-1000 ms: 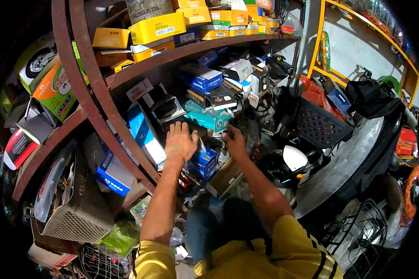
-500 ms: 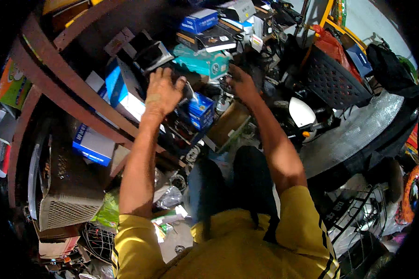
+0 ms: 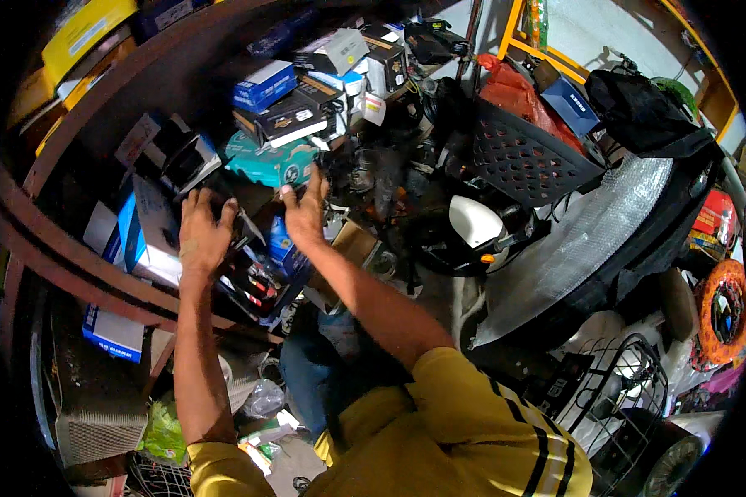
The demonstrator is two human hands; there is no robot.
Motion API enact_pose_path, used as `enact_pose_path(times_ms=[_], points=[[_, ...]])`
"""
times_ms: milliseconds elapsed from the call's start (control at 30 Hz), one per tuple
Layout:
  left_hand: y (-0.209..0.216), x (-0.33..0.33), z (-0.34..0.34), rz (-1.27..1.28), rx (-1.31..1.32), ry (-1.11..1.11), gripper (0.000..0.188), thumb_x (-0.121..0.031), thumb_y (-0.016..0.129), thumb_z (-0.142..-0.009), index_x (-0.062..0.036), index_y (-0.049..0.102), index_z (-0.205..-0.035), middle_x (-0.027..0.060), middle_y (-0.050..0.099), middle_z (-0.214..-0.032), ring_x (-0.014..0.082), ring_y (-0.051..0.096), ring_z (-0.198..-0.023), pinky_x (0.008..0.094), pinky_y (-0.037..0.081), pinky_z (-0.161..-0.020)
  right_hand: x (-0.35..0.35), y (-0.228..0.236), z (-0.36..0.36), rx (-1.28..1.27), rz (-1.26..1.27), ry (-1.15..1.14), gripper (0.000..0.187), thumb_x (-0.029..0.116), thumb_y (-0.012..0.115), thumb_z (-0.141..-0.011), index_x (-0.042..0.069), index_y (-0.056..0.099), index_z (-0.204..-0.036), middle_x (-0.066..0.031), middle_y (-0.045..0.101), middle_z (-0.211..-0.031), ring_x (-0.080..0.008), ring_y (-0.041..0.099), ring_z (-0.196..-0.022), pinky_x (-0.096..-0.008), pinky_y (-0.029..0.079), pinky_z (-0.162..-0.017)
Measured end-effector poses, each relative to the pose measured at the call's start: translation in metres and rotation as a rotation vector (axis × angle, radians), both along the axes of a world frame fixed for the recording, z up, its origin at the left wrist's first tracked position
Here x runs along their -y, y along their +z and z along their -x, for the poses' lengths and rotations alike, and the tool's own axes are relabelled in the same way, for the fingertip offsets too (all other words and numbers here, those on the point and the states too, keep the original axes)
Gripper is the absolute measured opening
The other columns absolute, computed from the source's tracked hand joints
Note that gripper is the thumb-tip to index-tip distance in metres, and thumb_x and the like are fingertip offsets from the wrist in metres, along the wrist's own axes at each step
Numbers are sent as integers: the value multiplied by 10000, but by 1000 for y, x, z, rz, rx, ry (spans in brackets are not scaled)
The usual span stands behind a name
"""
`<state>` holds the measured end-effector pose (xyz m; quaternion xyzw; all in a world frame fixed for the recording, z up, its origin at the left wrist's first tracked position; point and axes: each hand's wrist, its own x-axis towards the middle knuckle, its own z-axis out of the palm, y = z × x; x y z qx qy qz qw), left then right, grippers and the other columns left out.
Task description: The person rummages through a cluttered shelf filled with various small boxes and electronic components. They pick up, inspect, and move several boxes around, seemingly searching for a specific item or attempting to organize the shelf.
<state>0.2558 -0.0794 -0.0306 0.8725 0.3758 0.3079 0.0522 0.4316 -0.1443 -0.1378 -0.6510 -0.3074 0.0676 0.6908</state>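
My left hand (image 3: 203,234) is over a dark item at the near end of an open black box (image 3: 192,163), with fingers forward and thumb apart. Whether its fingertips touch the item is hard to tell. Just to the right, my right hand (image 3: 305,214) has its fingers stretched out at the near right corner of a teal package (image 3: 267,161), apparently touching it. Below and between the hands, a small blue box (image 3: 283,248) stands in a dark tray (image 3: 261,311) of small parts. An open brown carton (image 3: 352,248) sits beside my right wrist.
Boxes, among them a blue and white one (image 3: 264,85), are piled behind the teal package. A brown shelf edge (image 3: 91,269) curves along the left. To the right are a white mirror-like part (image 3: 475,220), a black plastic basket (image 3: 530,157), bubble wrap (image 3: 588,240) and a wire basket (image 3: 630,389).
The view has swung right, so the pile appears farther left. My right hand has come from beside the teal package to its near corner, closer to my left hand, its fingers now straighter.
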Motion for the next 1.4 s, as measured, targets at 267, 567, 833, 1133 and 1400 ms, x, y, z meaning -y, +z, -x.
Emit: enact_pose_path(times_ms=[267, 567, 833, 1133, 1400], points=[[6, 7, -2, 7, 94, -64, 318, -267, 695, -961, 22, 608, -1062, 237, 590, -1170, 448, 539, -1151, 508, 452, -996, -2, 1, 2, 7, -99, -72, 784, 163, 778, -909, -3, 328, -1529, -252, 399, -1418, -444, 435, -1338, -491, 376, -1135], [21, 13, -9, 82, 49, -62, 302, -271, 707, -930, 4, 635, -1035, 208, 589, -1099, 413, 544, -1108, 495, 457, -979, 12, -4, -24, -85, -89, -3, 826, 79, 894, -776, 25, 432, -1458, -201, 465, -1427, -340, 499, -1282, -446, 423, -1129], [27, 15, -5, 117, 24, -62, 324, -288, 692, -938, 10, 643, -1055, 216, 577, -1149, 423, 532, -1135, 489, 454, -1006, 21, 22, -39, 1, 33, -21, 1179, 54, 910, -731, 68, 181, -1658, -261, 420, -1491, -404, 533, -1285, -471, 475, -1080], [27, 15, -7, 145, 32, -62, 359, -308, 685, -926, 20, 639, -1064, 242, 574, -1172, 440, 521, -1167, 505, 436, -1033, 27, 23, -48, 270, 173, 54, 959, 261, 869, -815, 63, 339, -1589, -238, 479, -1404, -445, 548, -1257, -513, 492, -1021], [17, 0, 4, 183, 26, -59, 398, -343, 711, -912, 16, 651, -1074, 230, 579, -1181, 425, 524, -1177, 481, 441, -1050, 55, 19, -53, 439, 184, 119, 770, 343, 781, -911, 111, 422, -1552, -285, 494, -1451, -508, 546, -1279, -553, 502, -993]])
